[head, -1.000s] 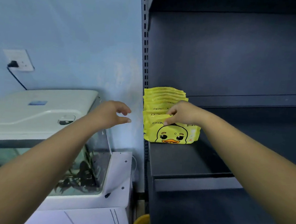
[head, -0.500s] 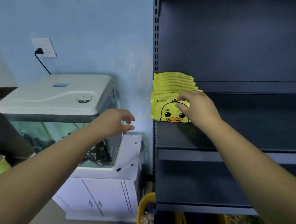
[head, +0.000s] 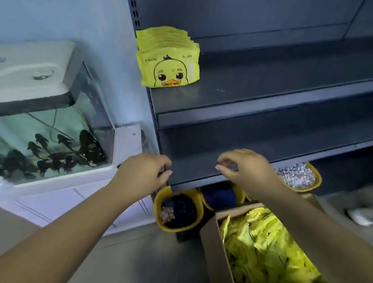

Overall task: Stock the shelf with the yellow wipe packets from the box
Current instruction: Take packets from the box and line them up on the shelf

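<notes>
Packets [head: 168,60] at shelf [head: 273,85] left edge.

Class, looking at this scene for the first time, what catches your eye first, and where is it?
A row of yellow wipe packets with a duck face stands at the left end of the dark shelf. Lower right, a cardboard box brims with more. Both hands hang empty between.

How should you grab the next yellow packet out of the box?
Come from above: the cardboard box is open on top and walled at its sides. The yellow wipe packets lie crumpled in a loose heap, so I'd pinch a raised edge of a top one with the right hand, which is nearer.
</notes>
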Available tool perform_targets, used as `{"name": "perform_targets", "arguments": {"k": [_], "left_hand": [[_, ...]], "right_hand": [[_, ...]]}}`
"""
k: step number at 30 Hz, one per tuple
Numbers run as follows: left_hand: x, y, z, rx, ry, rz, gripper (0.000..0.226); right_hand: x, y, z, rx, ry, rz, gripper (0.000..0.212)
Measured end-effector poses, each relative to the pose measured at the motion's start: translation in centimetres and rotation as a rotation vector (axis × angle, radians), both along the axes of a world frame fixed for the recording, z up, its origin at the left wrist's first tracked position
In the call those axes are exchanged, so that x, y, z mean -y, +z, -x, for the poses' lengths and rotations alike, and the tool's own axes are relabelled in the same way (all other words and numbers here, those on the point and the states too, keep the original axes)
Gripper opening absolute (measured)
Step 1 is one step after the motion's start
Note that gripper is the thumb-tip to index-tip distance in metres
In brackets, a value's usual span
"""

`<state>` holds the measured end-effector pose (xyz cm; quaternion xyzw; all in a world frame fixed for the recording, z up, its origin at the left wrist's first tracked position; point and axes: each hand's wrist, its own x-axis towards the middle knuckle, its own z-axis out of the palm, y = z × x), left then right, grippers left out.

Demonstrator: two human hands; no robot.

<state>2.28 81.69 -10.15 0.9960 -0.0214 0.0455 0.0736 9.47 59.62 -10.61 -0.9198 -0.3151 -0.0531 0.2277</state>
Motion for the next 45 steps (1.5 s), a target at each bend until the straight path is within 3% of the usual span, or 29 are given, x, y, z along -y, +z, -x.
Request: {"name": "perform_targets", "arguments": {"k": [10, 17, 27, 35, 45], "left_hand": [[6.2, -6.9, 7.0, -0.084, -0.193, 0.138, 0.03], [9.2, -8.7, 9.1, -0.191, -0.219, 0.093, 0.026], [16.7, -12.1, 7.8, -0.393, -0.019, 0.111, 0.028], [22.8, -14.4, 7.4, -0.358, 0.205, 0.308, 0.025], [27.7, -20.8, 6.7, -0.641, 0.295, 0.431, 0.022]], "right_hand": [[8.0, -6.7, 11.8, -0.18, -0.313, 0.182, 0.023], [13.0, -8.6, 14.6, -0.334, -0.458, 0.269, 0.024], [20.1, -12.5, 11.8, -0.575, -0.394, 0.265, 0.028], [25.2, -15.2, 7.1, -0.712, -0.33, 0.238, 0.028], [28.0, -22.0, 5.1, -0.946, -0.548, 0.053, 0.036]]}}
